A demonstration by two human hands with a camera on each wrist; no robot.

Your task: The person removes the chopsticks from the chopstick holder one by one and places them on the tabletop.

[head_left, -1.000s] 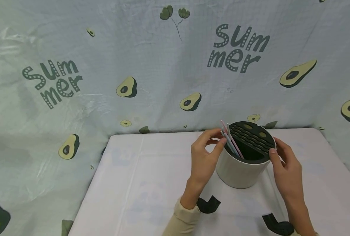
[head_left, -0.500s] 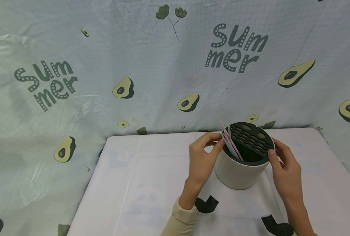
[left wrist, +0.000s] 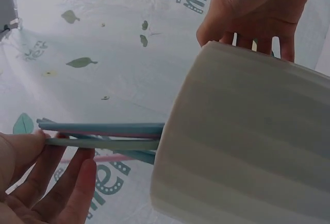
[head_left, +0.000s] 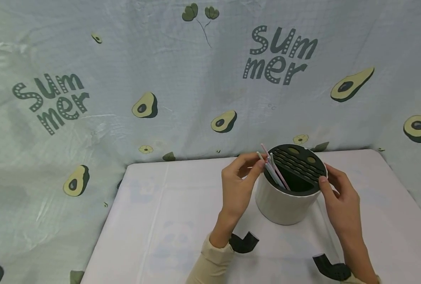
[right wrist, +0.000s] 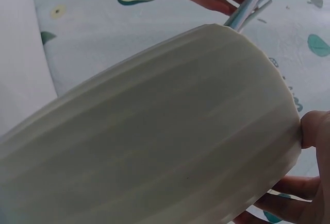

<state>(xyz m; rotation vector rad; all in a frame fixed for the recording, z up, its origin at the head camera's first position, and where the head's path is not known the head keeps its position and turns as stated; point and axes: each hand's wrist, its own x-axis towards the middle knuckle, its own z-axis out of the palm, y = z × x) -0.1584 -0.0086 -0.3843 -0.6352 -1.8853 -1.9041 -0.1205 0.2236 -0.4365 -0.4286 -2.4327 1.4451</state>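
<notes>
Pinching straws right of frame centre, the left hand could drop some by slipping; the right hand grips the pot.

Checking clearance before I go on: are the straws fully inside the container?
No, the left wrist view shows the straws jutting well out of the container, toward the left hand.
</notes>
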